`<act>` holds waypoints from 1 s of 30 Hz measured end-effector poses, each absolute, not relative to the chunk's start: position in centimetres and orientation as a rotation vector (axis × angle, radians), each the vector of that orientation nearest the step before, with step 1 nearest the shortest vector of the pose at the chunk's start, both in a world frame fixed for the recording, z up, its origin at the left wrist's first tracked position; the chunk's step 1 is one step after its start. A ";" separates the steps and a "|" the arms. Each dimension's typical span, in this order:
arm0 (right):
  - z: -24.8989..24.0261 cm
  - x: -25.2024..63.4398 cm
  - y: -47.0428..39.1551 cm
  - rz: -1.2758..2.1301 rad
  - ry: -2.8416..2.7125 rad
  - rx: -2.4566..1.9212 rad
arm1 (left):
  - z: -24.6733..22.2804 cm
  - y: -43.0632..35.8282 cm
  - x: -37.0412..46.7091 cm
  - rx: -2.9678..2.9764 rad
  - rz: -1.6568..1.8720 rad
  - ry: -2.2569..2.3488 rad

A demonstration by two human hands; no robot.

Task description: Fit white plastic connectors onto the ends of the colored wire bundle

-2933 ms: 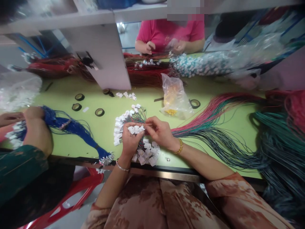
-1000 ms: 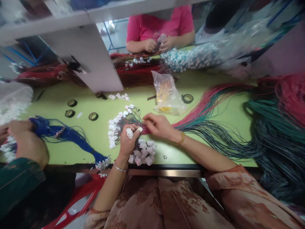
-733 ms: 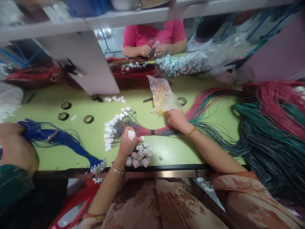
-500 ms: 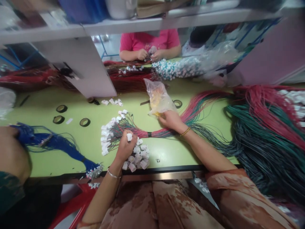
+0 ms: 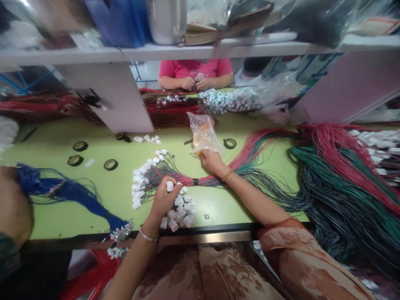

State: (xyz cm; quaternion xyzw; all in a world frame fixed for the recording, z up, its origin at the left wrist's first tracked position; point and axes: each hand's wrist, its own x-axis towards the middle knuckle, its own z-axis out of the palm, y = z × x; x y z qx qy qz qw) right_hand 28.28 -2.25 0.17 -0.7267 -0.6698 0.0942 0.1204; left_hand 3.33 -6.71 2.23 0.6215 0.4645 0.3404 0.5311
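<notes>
My left hand [image 5: 165, 195] is closed on a white connector [image 5: 169, 186], above a heap of white connectors [image 5: 179, 210]. To its left, more white connectors fan out at the end of a bundle of red, green and black wires [image 5: 184, 180]. Black tape [image 5: 196, 181] wraps the bundle at its middle. My right hand [image 5: 213, 161] is at the near end of a clear plastic bag [image 5: 203, 132] with yellow pieces in it. Its fingers are closed there; what they pinch is too small to make out.
Black tape rolls [image 5: 111, 164] and a blue wire bundle [image 5: 75, 198] lie left. A large heap of wires [image 5: 328, 200] covers the right. A shelf [image 5: 200, 52] crosses overhead. Across the table, a person in a pink shirt [image 5: 195, 68] handles small parts.
The camera view has tilted up a little. My right hand has moved left along the near end of the plastic bag, and its fingers have drawn together. My left hand still holds the connector.
</notes>
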 end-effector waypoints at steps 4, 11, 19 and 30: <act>0.0 28.1 -3.5 0.277 -2.081 -1.926 | 1.9 -6.7 3.1 1.448 0.800 1.075; 1.1 26.6 -3.6 0.276 -2.111 -1.707 | 1.6 -6.6 3.0 1.405 0.859 1.015; 1.2 23.5 -1.2 0.364 -2.178 -1.891 | 1.7 -6.8 2.7 1.308 0.888 0.999; 0.7 25.0 -1.8 0.362 -2.291 -1.745 | 1.2 -6.6 2.6 1.023 0.923 0.941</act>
